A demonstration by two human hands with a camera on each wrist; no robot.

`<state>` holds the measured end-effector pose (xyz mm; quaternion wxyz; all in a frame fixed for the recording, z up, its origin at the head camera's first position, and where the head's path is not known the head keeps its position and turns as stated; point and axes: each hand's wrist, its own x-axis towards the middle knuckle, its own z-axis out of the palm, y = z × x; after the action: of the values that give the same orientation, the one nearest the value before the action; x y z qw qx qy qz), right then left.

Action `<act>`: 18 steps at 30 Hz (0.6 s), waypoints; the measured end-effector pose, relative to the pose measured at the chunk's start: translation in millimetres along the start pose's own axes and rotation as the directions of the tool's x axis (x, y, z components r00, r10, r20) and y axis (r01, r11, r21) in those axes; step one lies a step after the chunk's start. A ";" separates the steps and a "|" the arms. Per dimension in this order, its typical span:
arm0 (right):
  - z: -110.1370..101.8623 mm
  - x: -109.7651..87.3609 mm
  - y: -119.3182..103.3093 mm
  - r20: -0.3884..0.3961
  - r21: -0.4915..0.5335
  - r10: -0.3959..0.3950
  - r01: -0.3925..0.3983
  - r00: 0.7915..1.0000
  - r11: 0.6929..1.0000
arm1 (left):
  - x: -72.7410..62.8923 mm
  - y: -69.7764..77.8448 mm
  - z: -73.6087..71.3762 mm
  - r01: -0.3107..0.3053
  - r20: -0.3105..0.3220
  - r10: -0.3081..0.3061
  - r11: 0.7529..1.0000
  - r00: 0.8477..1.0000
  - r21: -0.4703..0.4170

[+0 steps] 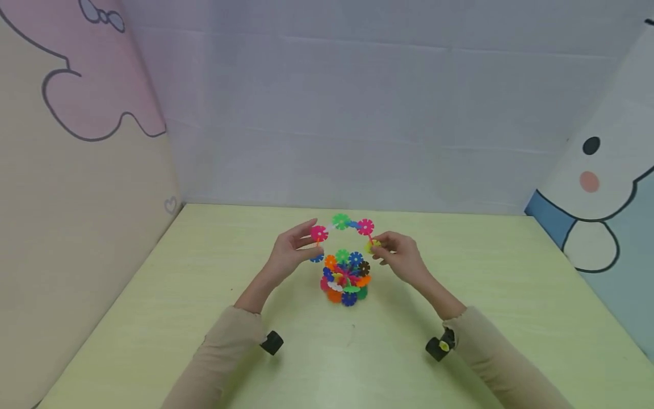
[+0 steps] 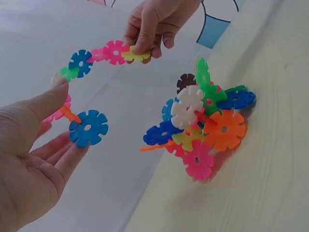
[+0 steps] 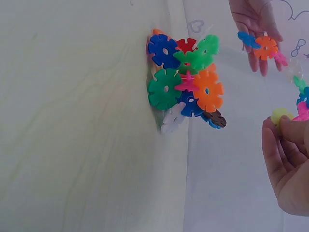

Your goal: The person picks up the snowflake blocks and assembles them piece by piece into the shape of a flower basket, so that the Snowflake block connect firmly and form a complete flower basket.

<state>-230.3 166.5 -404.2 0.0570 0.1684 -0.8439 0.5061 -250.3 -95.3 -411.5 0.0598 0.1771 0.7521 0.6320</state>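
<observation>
An arched chain of snowflake discs [image 1: 341, 221] is held up between both hands, its pieces pink, clear, green, blue, orange and yellow. At its left end, my left hand [image 1: 292, 250] holds the chain between thumb and fingers, and a blue disc [image 2: 89, 128] lies by the fingertips. My right hand [image 1: 403, 257] pinches the yellow disc [image 2: 136, 53] at the other end. Below and between the hands, a rounded cluster of interlocked snowflake discs [image 1: 349, 297] in many colours rests on the table, apart from the chain. Some of its inner pieces are hidden.
The pale yellow table [image 1: 490, 318] reaches back to a light cloth backdrop [image 1: 357, 113]. Printed cartoon panels stand at the left [image 1: 87, 227] and right [image 1: 613, 227]. A black wrist camera [image 1: 272, 343] is worn under the left sleeve, another [image 1: 437, 349] under the right.
</observation>
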 end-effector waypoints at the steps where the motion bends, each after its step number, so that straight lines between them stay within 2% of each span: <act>1: -0.4 -0.8 1.3 -0.021 0.007 0.009 -0.009 1.000 1.000 | 0.8 -3.0 -0.9 0.027 0.005 -0.027 1.000 1.000 0.008; 4: -1.4 -2.3 5.4 -0.055 0.017 0.037 -0.037 0.998 0.999 | 4.0 -13.3 -3.8 0.081 0.019 -0.082 0.995 0.996 0.065; 7: -1.0 -3.3 8.5 -0.068 0.022 0.067 -0.066 0.995 0.998 | 9.0 -21.7 -4.6 0.100 0.032 -0.104 0.988 0.994 0.116; 14: -0.6 -9.5 10.9 -0.082 0.041 0.075 -0.072 0.994 0.997 | 21.4 -31.0 4.0 0.043 -0.001 -0.043 0.985 0.999 0.165; 18: -1.8 -13.4 10.4 -0.084 0.016 0.075 -0.074 0.994 0.997 | 24.3 -32.9 8.3 0.050 -0.017 -0.048 0.986 0.999 0.160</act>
<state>-221.4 175.6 -415.6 0.0728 0.1158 -0.8431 0.5201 -276.6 -83.9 -441.8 0.0561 0.1588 0.8051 0.5688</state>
